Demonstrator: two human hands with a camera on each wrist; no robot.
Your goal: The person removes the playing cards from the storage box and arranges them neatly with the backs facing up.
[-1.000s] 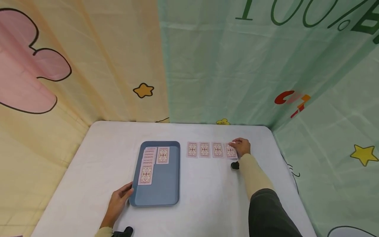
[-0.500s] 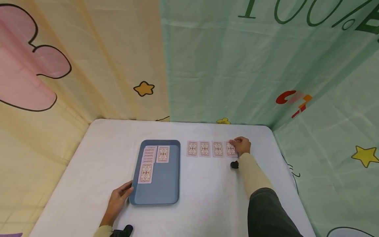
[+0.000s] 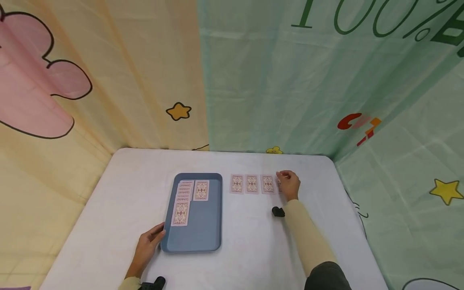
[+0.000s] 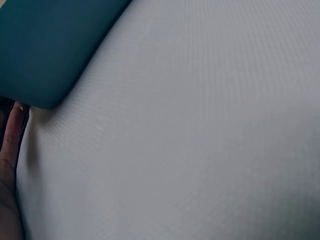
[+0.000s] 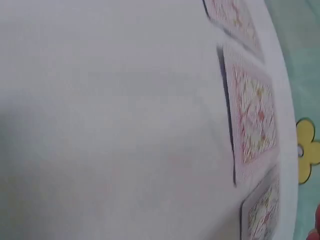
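My left hand (image 3: 146,246) holds the left edge of a blue-grey tray (image 3: 201,237), thumb at the rim; a finger (image 4: 11,135) shows by the tray's corner in the left wrist view. Inside the tray, a column of overlapping face-down playing cards (image 3: 180,213) lies at left, with a single card (image 3: 201,190) beside its top. To the right, my right hand (image 3: 290,186) pinches the end playing card (image 3: 278,187) of a row at its upper edge and hides most of it. Other cards of that row (image 3: 268,184) lie face down, one (image 5: 255,112) large in the right wrist view.
A white cloth covers the table (image 3: 250,229). Printed curtains (image 3: 275,88) hang close behind it and at both sides. A dark wrist device (image 3: 278,212) sits by the right forearm, another (image 3: 155,283) by the left.
My right hand has moved slightly left and turned over the end card, now covering more of it. The left hand keeps its hold on the tray; the head view has shifted slightly.
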